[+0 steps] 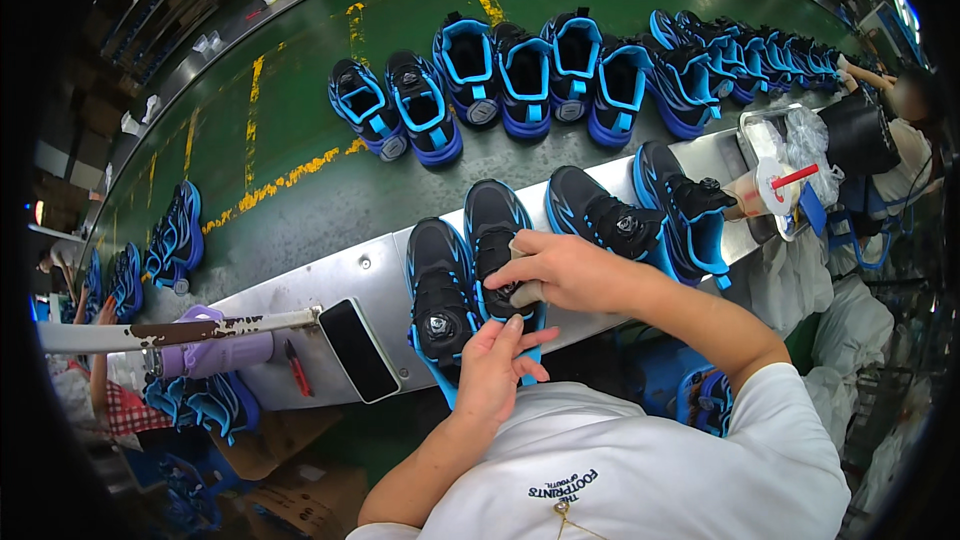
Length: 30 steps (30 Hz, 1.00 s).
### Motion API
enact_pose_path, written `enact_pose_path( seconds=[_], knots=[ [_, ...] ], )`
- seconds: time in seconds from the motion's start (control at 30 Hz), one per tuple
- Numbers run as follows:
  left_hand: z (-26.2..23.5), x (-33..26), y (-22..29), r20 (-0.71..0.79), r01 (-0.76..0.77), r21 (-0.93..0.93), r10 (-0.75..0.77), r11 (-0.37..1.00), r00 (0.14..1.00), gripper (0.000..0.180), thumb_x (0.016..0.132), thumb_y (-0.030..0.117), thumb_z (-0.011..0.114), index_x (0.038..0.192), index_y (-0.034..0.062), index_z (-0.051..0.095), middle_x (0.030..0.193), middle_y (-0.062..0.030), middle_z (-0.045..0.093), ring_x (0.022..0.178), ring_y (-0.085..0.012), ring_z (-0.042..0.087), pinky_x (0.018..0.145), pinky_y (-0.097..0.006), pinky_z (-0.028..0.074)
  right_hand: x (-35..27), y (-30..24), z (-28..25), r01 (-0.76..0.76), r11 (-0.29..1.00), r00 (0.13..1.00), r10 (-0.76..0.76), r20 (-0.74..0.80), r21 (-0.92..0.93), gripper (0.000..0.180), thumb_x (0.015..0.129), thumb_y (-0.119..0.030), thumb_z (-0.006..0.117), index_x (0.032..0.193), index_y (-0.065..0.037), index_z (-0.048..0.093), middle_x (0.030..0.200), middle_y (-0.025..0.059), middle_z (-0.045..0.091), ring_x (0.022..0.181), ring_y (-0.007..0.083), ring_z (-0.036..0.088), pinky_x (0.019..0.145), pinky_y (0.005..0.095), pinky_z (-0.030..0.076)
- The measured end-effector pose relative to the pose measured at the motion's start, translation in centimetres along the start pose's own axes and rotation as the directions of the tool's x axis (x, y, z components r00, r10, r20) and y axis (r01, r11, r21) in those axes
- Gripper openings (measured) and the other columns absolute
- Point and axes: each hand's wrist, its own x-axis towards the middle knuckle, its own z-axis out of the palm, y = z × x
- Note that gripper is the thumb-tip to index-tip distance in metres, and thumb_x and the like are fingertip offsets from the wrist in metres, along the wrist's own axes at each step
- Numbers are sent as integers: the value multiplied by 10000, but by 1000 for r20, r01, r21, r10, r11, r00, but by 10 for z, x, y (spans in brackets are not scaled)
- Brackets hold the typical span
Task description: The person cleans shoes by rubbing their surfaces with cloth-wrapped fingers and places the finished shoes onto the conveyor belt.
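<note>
A: Where can the black sports shoe with bright blue sides [494,205] be found?

B: It is set on the shiny grey metal shelf [300,285]. Its toe is pointed away from the body, and its heel seems to be near the edge.

A: Is it being held?

B: It is reached by both hands. The right hand [572,271] is bent over the top, and a pale, soft-looking bit [526,294] is seen at its fingertips. The left hand [490,368] is curled by the heel end. Whether a tight grip is made by either hand cannot be told, because the spot is hidden by the fingers.

A: What could go wrong?

B: The shoe might be tipped or slid if it is pushed too hard from one side. Then the matching black-and-blue shoe with a round shiny dial [437,260], just to the left, might be bumped. If that one were shoved, the flat black phone with a pale rim [358,350] might be knocked.

A: How does the shoe look?

B: Its toe is round and black, and blue is seen along its edges. Its middle is covered by the fingers, and small marks cannot be made out.
</note>
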Motion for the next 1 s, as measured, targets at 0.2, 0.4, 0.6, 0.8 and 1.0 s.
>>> enact_pose_path(
  seconds=[0.2, 0.4, 0.6, 0.8, 1.0],
  knots=[
    [3, 4, 0, -11, 18, -24, -18, 1000, 1000, 257, 1007, 167, 480, 1167, -26, 541, 1125, -128, 605, 1086, -263, 627, 555, -301, 578, -2, -3, 2, -140, 980, 987, 127, -98, -143, 249, 753, -159, 695, 995, -102, 702, 872, 81, 574, 774, 289, 632, 670, 377, 518],
    [3, 8, -4, -16, 6, -31, -7, 1000, 1000, 265, 1010, 158, 470, 1184, -29, 540, 1151, -122, 596, 1123, -270, 608, 587, -317, 592, -6, -11, 9, -249, 947, 968, 247, -34, -202, 366, 750, -175, 735, 1110, -125, 692, 892, 84, 549, 826, 257, 608, 728, 362, 493],
    [9, 9, -4, -10, -2, -30, 2, 1000, 1000, 264, 1011, 157, 466, 1177, -34, 542, 1153, -118, 595, 1129, -271, 604, 598, -319, 594, -3, 10, 0, 114, 992, 992, -110, -68, 62, 307, 713, -173, 744, 1004, -89, 691, 846, 62, 573, 726, 268, 627, 614, 356, 520],
    [11, 11, -5, -24, 1, -40, -2, 999, 1000, 241, 1007, 164, 479, 1141, -25, 547, 1148, -122, 600, 1127, -273, 609, 595, -304, 593, -10, 5, 4, -117, 991, 987, 109, -114, -67, 325, 723, -200, 752, 1018, -82, 688, 906, 88, 564, 818, 275, 615, 686, 376, 497],
    [15, 16, -11, -33, -13, -58, 11, 998, 999, 235, 1006, 174, 482, 1110, -26, 550, 1157, -149, 610, 1121, -282, 616, 615, -303, 601, -18, 9, 21, -80, 994, 980, 64, -186, -77, 328, 721, -142, 758, 1035, -79, 690, 876, 96, 558, 765, 270, 610, 657, 368, 501]
  ],
)
